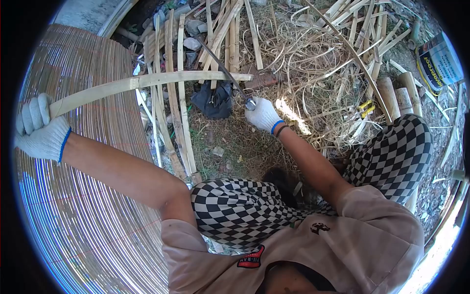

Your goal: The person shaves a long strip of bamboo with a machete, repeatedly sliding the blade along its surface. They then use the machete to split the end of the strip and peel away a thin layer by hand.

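Note:
A white knitted glove covers my left hand (40, 128) at the far left, its fingers wrapped round one end of a long pale bamboo strip (166, 78). The strip runs rightwards across the view, its other end over a reddish brick (264, 80). Also gloved, my right hand (263, 115) is closed round the handle of a long dark blade (218, 61). The blade slants up and left from the hand and crosses the strip near its right end. A black plastic bag (213, 100) lies on the ground just left of my right hand.
A slatted bamboo mat (83, 196) spreads over the left side. Split bamboo pieces (181, 98) and curly shavings (318, 54) cover the ground. On the right stand cut bamboo lengths (404, 100) and a labelled bucket (440, 63). A long thin strip (355, 56) slants at upper right.

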A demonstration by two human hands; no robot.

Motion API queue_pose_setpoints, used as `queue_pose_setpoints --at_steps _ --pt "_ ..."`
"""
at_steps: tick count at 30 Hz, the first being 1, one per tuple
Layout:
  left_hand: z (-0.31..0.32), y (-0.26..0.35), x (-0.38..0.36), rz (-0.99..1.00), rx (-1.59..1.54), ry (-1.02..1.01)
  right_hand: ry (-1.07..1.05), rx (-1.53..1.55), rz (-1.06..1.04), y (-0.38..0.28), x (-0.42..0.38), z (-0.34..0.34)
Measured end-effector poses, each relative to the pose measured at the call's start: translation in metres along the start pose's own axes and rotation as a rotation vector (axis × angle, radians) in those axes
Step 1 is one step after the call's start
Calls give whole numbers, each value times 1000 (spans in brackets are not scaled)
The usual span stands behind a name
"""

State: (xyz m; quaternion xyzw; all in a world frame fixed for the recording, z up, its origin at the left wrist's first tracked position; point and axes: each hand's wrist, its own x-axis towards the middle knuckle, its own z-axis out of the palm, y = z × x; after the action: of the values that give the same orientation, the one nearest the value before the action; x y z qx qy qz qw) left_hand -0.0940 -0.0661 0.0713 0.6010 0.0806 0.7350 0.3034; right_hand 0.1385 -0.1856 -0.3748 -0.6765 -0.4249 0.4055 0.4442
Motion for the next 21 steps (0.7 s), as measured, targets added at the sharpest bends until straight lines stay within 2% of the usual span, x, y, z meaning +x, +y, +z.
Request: queue_pose_setpoints --at_steps 1,2,3,4,5,7,9,11,12,13,15,16,17,21 --pt "-37 -7 22 -70 -115 -138 107 -166 -105 36 16 14" --pt "-56 -11 34 -136 -232 -275 11 6 135 55 24 12" --pt "-37 -10 23 -69 -53 -15 -86 179 372 72 31 9" --pt "0 -11 -1 4 117 246 -143 459 449 103 43 12" --pt "21 -12 -13 75 281 509 -132 372 380 87 45 6" --pt "-60 -23 30 26 202 277 -116 205 279 40 23 -3" --pt "-86 -21 46 -28 65 104 -86 15 84 13 18 -7" --pt "-96 -21 49 -30 114 110 -28 -176 -64 -3 13 -5" --pt "-68 -18 35 0 161 203 -16 -229 -97 7 18 0" --pt "-52 -17 27 32 204 295 -5 -192 -13 26 25 7" --pt "-101 -21 47 -20 62 5 19 -119 151 70 34 14" --pt "-89 -23 40 -7 67 46 -170 3 445 80 38 0" --pt "-75 -25 36 4 94 87 -172 187 459 90 35 -8" --pt "-13 -25 11 16 304 274 -191 -15 297 59 19 -12"
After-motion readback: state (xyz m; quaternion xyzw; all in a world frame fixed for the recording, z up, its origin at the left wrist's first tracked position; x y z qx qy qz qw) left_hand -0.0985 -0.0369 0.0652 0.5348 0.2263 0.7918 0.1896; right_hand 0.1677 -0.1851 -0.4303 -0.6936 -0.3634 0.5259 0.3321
